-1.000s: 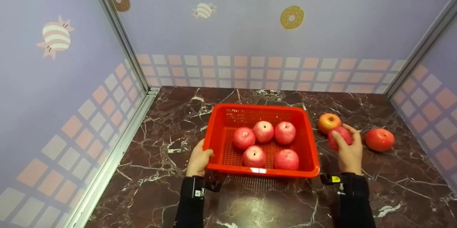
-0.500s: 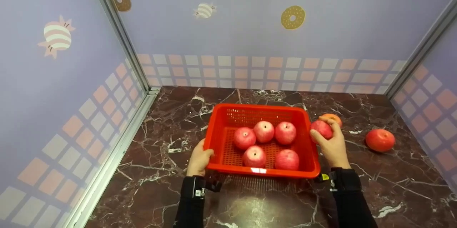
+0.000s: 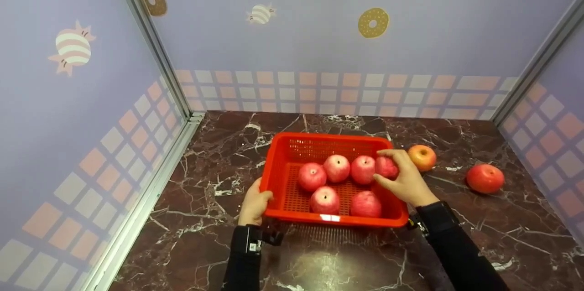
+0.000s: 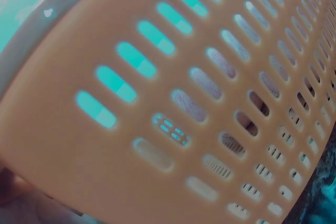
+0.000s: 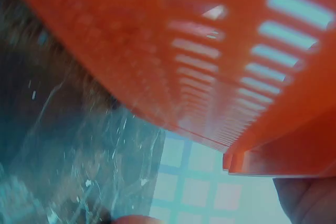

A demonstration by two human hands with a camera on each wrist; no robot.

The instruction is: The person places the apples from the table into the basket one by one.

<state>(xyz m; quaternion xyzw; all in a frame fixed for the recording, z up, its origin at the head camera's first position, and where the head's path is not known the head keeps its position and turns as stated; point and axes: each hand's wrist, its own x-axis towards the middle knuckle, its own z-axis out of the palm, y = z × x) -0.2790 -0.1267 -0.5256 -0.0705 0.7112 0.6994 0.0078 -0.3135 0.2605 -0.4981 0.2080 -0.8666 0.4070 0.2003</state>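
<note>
A red plastic basket [image 3: 335, 221] with slotted walls stands on the table, with several pink-red apples [image 3: 325, 200] inside. My left hand [image 3: 253, 203] grips its left rim, thumb over the edge. In the left wrist view the basket's slotted wall [image 4: 63, 140] fills most of the frame. My right hand [image 3: 407, 181] reaches over the right rim and pinches another pink-red apple [image 3: 386, 167] between thumb and fingers, beside the apple [image 3: 363, 170] at the back right. The right wrist view shows the basket's outer wall [image 5: 126, 40] and part of the right hand [image 5: 310, 203].
Outside the basket on the right, a yellow-red apple [image 3: 422, 158] sits near the rim. Farther right lies a red, apple-like fruit [image 3: 485, 179]. The dark marble-patterned table [image 3: 205, 245] is enclosed by patterned panels [image 3: 315, 44] at the back and sides.
My right hand has carried its apple leftward from beside the yellow-red apple, over the rim and into the basket's right side. The left hand and basket have stayed in place.
</note>
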